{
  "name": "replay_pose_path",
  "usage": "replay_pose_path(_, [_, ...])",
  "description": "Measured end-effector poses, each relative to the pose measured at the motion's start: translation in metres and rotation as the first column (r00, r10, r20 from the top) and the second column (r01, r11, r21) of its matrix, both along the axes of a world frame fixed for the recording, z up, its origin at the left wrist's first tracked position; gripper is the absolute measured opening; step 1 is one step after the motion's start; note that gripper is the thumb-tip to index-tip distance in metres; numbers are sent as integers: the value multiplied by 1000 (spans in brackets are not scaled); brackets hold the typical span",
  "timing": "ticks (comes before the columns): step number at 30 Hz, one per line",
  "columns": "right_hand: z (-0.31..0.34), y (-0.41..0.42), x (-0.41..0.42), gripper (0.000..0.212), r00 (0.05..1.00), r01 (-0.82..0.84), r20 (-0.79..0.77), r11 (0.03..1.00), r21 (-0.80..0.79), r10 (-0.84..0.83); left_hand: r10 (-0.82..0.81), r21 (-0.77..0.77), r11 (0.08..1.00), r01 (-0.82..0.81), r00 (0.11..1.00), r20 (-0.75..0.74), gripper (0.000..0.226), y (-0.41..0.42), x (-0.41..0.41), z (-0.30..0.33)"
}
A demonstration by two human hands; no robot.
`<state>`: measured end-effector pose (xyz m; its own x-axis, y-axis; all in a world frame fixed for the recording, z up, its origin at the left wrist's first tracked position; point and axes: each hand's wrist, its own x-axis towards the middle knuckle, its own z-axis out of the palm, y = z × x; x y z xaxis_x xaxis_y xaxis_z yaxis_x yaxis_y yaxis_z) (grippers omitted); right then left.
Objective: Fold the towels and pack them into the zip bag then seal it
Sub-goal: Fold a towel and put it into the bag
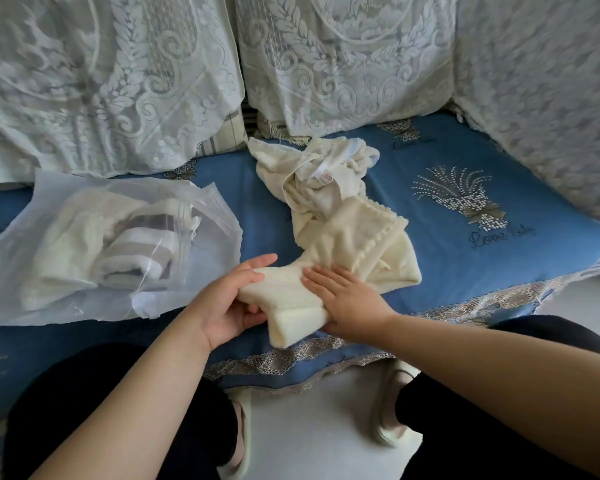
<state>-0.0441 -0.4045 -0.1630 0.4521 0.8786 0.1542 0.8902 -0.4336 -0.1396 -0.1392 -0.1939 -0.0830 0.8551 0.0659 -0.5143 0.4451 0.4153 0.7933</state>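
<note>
Blue quilted seat cover point(465, 271) with embroidered motifs and a lace-trimmed front edge serves as the work surface; lace-draped cushions point(343, 64) stand behind it. A cream towel point(347, 237) lies at the centre, thick and soft-piled, with a scalloped edge; its far end is bunched beside a sewn label, its near end is folded into a pad at the seat's front edge. The left hand point(236, 303) grips that folded end, thumb on top, fingers curled beneath. The right hand point(343, 303) lies flat on it, fingers straight and together, pressing.

Recommended procedure: keep the flat palm as a clamp, draw the bunched length straight, smooth it, then fold end over end.

The zip bag point(49, 244), a thin, crinkled, translucent film, lies to the left, near the left hand but apart from it. It already holds folded towels point(129, 247), one striped. Its seal state cannot be determined.
</note>
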Motion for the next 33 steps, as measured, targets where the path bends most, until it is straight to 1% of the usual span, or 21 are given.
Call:
replay_pose_path(3, [2,-2,-16,66,963,55,-271,976,212,4,-54,-84,995,56,998,33,23,-11,0,16])
replay_pose_path(5, [8,-8,-21,51,884,208,-465,923,323,-37,-118,-122,984,127,990,81,28,-19,9,26])
replay_pose_path(7, [16,-12,-20,41,761,423,-644,813,400,-79,-189,-84,975,204,968,164,45,-23,25,34])
replay_pose_path(9, [22,-12,-14,32,594,627,-804,637,448,-19,-178,89,983,162,958,223,53,-27,45,38])
replay_pose_path(10, [24,-11,-11,30,515,702,-857,559,441,29,-149,251,964,87,960,238,54,-31,55,36])
replay_pose_path(11, [26,-10,-9,30,452,754,-889,504,422,70,-120,433,901,2,962,245,53,-35,65,32])
replay_pose_path(13, [26,-9,-7,32,381,804,-917,448,391,118,-92,710,693,-121,963,255,43,-47,80,15])
replay_pose_path(14, [25,-8,-6,35,364,819,-924,431,379,120,-105,786,605,-126,966,235,38,-53,83,3])
replay_pose_path(15, [23,-7,-7,37,351,834,-929,414,366,114,-120,823,560,-99,973,199,35,-58,84,-8])
replay_pose_path(17, [21,-5,-9,31,309,863,-944,383,329,115,-130,846,530,-56,981,146,36,-65,84,-26])
replay_pose_path(19, [21,-5,-9,17,260,882,-957,371,289,129,-113,859,503,-96,978,176,33,-67,87,-35])
replay_pose_path(20, [21,-5,-8,13,244,887,-961,370,276,130,-106,856,504,-117,975,196,29,-68,90,-36])
replay_pose_path(22, [25,-6,-7,18,232,896,-966,362,258,116,-128,846,523,-104,972,199,31,-67,100,-35])
replay_pose_path(23, [27,-7,-7,21,254,895,-962,353,272,99,-160,852,518,-79,969,187,36,-66,105,-34])
replay_pose_path(26, [28,-6,-6,24,413,858,-911,340,386,-8,-248,877,481,-16,956,154,37,-64,118,-31])
replay_pose_path(27, [29,-6,-4,25,442,855,-896,328,402,-52,-257,879,478,-2,956,143,35,-63,122,-32])
replay_pose_path(29, [28,-8,4,26,439,873,-887,299,385,-142,-245,896,444,26,965,93,33,-65,127,-33])
replay_pose_path(30, [27,-10,9,25,421,887,-886,291,359,-191,-224,922,387,17,972,76,31,-67,127,-34])
replay_pose_path(31, [26,-11,14,25,400,900,-885,286,329,-240,-207,956,288,-52,972,115,28,-69,126,-35])
replay_pose_path(32, [25,-13,19,27,381,911,-879,279,304,-286,-232,967,159,-199,945,232,26,-73,123,-36])
replay_pose_path(33, [24,-14,23,29,369,919,-870,271,287,-327,-321,932,48,-358,878,354,26,-77,120,-37])
